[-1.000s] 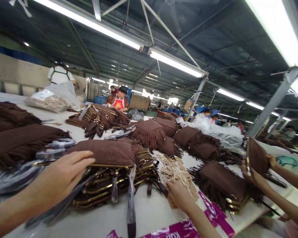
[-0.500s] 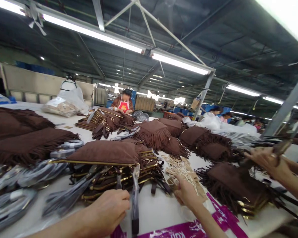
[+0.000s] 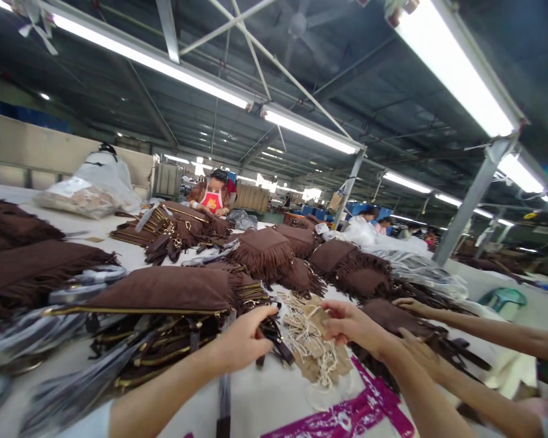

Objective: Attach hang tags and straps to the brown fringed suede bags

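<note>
My left hand (image 3: 244, 340) reaches out over the table with thumb and forefinger apart, holding nothing. It is just left of a heap of brown hang tags (image 3: 340, 365) with tangled white strings (image 3: 301, 331). On the heap's right side, my right hand (image 3: 358, 328) has its fingers curled at the edge of a brown hang tag; the grip is partly hidden. To the left of the heap lies a stack of dark brown zippered bags (image 3: 159, 289) with gold zips and black straps, the top one fringed. A plastic-wrapped strap (image 3: 223, 389) hangs down in front of the stack.
Another person's hands (image 3: 420, 353) work at a brown bag (image 3: 383, 313) close on my right. More fringed bags (image 3: 262, 246) lie behind. Wrapped straps (image 3: 68, 377) cover the left. Purple printed tape (image 3: 347, 417) sticks to the table's front. A person in a red apron (image 3: 213, 201) sits opposite.
My left hand has moved right and forward from the bag stack to the tags. My right hand has lifted slightly. The neighbour's hands have come down onto their bag. The view has turned right.
</note>
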Demonstrator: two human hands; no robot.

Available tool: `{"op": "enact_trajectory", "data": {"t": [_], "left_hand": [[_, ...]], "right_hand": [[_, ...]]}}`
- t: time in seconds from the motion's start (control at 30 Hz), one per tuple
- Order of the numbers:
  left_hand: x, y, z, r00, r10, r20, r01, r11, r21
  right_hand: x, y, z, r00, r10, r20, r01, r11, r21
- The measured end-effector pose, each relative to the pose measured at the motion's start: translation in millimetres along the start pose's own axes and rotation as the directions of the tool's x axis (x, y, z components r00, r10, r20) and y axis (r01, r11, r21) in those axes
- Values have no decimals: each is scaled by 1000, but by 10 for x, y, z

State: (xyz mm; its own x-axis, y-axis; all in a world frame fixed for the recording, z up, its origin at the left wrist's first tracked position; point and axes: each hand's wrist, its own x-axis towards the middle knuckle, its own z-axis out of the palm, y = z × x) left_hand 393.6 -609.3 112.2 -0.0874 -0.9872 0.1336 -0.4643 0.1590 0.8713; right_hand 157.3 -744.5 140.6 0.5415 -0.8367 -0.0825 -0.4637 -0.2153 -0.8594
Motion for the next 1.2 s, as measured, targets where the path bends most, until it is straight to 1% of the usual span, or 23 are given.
{"op": "enact_trajectory", "data": {"t": [0.07,0.13,0.17,0.23,0.3,0.37,0.4,0.47,0.5,0.53,0.57,0.6,0.63,0.67,0.7,0.73,0.8,0.87,0.93,0.97,1.03,1.1,1.2], "left_hand": [[215,13,199,998,-3,63,20,963,-270],[366,-1,377,993,30,118,29,882,-471],[411,-20,445,991,28,134,47,849,-526],[438,-84,514,988,-26,153,109,819,-563],[394,-166,479,986,-97,138,157,824,-545],[296,-231,356,985,-141,104,173,876,-451],[230,-246,278,986,-144,84,164,920,-357],[72,-228,132,992,-113,46,116,991,-67],[-13,-196,79,996,-83,30,79,991,104],[-97,-150,46,998,-53,23,45,964,264],[-174,-96,31,999,-25,24,14,920,392],[-241,-36,33,1000,3,30,-17,877,479],[-294,25,43,999,34,37,-49,848,528],[-335,83,54,998,53,46,-70,828,556],[-363,135,58,997,56,51,-75,809,583],[-381,178,49,998,39,56,-65,784,618],[-397,228,-23,997,-17,69,-38,696,717],[-396,227,-166,996,-31,84,-49,599,799],[-377,181,-353,993,31,110,-109,561,821],[-357,148,-450,990,78,118,-141,561,816],[-295,84,-625,977,173,122,-202,580,789],[-211,41,-749,963,250,106,-244,628,739],[-92,28,-804,953,300,41,-262,748,610]], "right_hand": [[-64,-131,56,997,-62,47,60,997,40],[-118,-228,95,988,-137,73,132,989,74],[-141,-256,103,984,-166,71,161,984,83],[-178,-256,86,980,-194,42,190,979,73],[-208,-179,34,978,-207,8,206,978,34],[-240,-51,-23,981,-195,27,196,979,-64],[-260,16,-36,985,-162,62,170,974,-153],[-306,115,10,990,-100,101,131,918,-374],[-332,136,81,991,-111,82,136,883,-449],[-359,135,190,986,-157,48,161,869,-467],[-386,112,335,976,-217,10,201,887,-416],[-410,73,510,964,-264,-26,245,923,-295],[-430,26,705,963,-268,-8,265,958,-107],[-442,-22,906,973,-227,51,221,970,103],[-443,-66,1099,977,-169,134,129,955,267],[-434,-99,1269,971,-135,199,52,927,371],[-386,-135,1502,946,-108,305,-50,882,468],[-316,-143,1575,935,-105,339,-79,870,486],[-245,-147,1533,946,-115,303,-32,897,442],[-211,-152,1492,955,-139,263,23,916,400],[-140,-163,1415,959,-228,170,165,933,320],[-59,-170,1371,947,-308,95,269,917,296],[80,-164,1363,932,-361,35,333,891,310]]}}
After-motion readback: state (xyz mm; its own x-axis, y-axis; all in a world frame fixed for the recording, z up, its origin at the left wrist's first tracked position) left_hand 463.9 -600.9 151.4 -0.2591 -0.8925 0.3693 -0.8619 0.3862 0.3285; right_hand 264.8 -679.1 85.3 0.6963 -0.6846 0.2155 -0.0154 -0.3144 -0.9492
